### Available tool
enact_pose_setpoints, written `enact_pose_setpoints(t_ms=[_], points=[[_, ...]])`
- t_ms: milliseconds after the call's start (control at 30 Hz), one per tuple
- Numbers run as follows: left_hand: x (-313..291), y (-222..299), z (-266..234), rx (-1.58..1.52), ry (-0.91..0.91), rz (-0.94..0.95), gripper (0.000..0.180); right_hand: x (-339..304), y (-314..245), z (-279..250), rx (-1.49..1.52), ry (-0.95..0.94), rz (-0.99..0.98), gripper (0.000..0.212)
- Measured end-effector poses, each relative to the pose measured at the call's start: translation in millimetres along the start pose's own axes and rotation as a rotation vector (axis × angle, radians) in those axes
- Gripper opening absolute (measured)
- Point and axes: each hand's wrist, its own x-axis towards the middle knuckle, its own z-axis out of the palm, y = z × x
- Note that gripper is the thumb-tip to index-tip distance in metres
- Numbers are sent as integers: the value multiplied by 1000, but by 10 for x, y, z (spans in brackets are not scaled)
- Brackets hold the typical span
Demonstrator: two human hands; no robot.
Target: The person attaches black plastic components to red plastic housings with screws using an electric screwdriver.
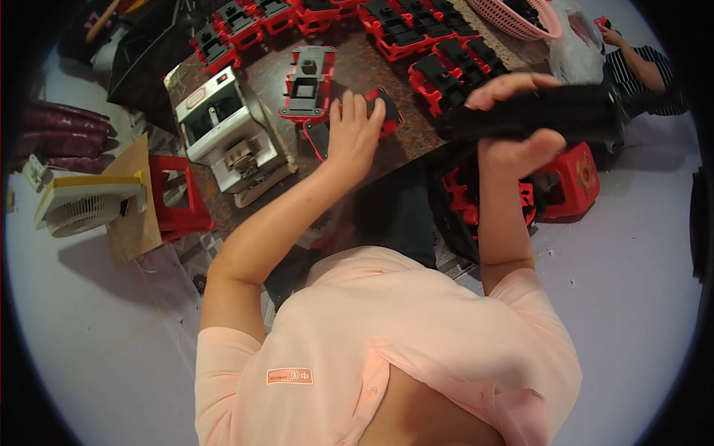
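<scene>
My left hand (pixel 353 137) is on a red-and-black plastic part (pixel 388 111) at the table's near edge, fingers bent over it and hiding its middle. The part's dark end (pixel 318 136) shows left of the fingers. Just beyond lies a red plastic piece with a grey frame (pixel 306 83). Raised at the right, my right hand (pixel 513 123) is wrapped round a thick black cylindrical tool (pixel 554 111), held nearly level. Its exact kind cannot be made out.
A white machine (pixel 227 123) stands on the table's left. Several red-and-black assemblies (pixel 405 30) line the far side, with a pink basket (pixel 513 18) beyond. A red stool (pixel 573 186) and black bag of red parts (pixel 465 197) are at right. Another person's arm (pixel 643 63) shows far right.
</scene>
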Motion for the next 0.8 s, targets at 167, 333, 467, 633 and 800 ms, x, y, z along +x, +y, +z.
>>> enact_pose_setpoints(t_ms=[167, 333, 467, 633, 800], points=[[669, 486, 201, -169, 2, 214, 68, 48, -350, -457, -181, 107, 26, 89], [994, 974, 665, -220, 102, 382, 44, 5, -346, -565, -77, 36, 7, 89], [774, 928, 594, -302, 175, 475, 21, -13, -389, -641, -27, -17, -41, 92], [-89, 517, 26, -444, 10, 573, 30, 10, -246, -508, 47, -40, -16, 94], [-980, -228, -744, -485, -221, 525, 38, -144, 7, 277, -122, -17, 208, 95]])
